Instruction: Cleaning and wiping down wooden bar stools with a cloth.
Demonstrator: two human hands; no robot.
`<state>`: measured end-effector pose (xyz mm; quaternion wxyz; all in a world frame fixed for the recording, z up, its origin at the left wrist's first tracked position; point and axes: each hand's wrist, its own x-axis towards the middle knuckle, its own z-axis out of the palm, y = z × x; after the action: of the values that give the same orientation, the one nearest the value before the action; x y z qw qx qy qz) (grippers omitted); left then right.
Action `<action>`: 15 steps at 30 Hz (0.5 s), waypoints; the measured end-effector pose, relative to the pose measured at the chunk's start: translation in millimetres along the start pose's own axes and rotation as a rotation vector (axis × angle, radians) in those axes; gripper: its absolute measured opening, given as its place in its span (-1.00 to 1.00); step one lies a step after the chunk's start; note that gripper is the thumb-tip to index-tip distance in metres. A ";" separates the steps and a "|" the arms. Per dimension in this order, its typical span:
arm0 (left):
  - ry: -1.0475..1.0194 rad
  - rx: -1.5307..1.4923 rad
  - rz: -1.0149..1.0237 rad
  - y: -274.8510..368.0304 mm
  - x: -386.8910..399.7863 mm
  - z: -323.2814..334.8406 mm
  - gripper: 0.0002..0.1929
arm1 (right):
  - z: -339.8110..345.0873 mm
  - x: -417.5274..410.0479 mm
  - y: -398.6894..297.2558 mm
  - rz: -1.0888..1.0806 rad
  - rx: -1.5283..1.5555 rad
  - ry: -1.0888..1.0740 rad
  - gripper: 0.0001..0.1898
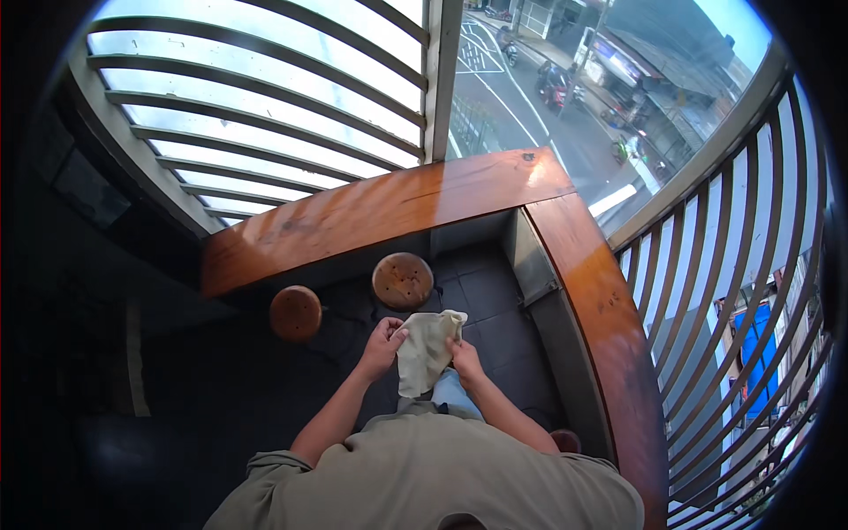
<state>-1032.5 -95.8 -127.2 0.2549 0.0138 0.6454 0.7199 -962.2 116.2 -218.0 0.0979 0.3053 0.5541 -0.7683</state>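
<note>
Both hands hold a pale cream cloth (424, 351) in front of my body. My left hand (382, 346) pinches its left edge between thumb and fingers. My right hand (464, 358) grips the right side, where the cloth is bunched and partly folded over near the top. The lower part of the cloth hangs down towards my lap. Beyond the hands stands a round wooden stool (403, 281), and a second round wooden stool (296, 313) is farther left.
A varnished wooden counter (391, 205) runs along the windows and turns a corner to the right. Slatted bars (265, 73) cover the left window, others (722, 265) the right. Dark floor tiles (487, 301) lie below; outside is a street with motorcycles.
</note>
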 end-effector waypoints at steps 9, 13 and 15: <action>0.135 0.287 0.030 -0.7 41.3 1.0 -0.76 | 20.9 102.7 -16.8 0.368 -0.247 -0.098 -0.20; 0.054 0.404 0.055 -2.3 69.8 32.1 -0.72 | 48.2 119.5 -50.7 0.654 0.394 -0.754 -0.17; 0.052 0.436 -0.024 -14.3 84.1 43.5 -0.71 | 41.9 147.4 -29.4 0.701 0.466 -0.743 -0.42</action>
<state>-1085.5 -22.8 -159.4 0.2377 0.0426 0.7923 0.5603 -1108.8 116.5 -271.5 0.4659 0.1935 0.1635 -0.8478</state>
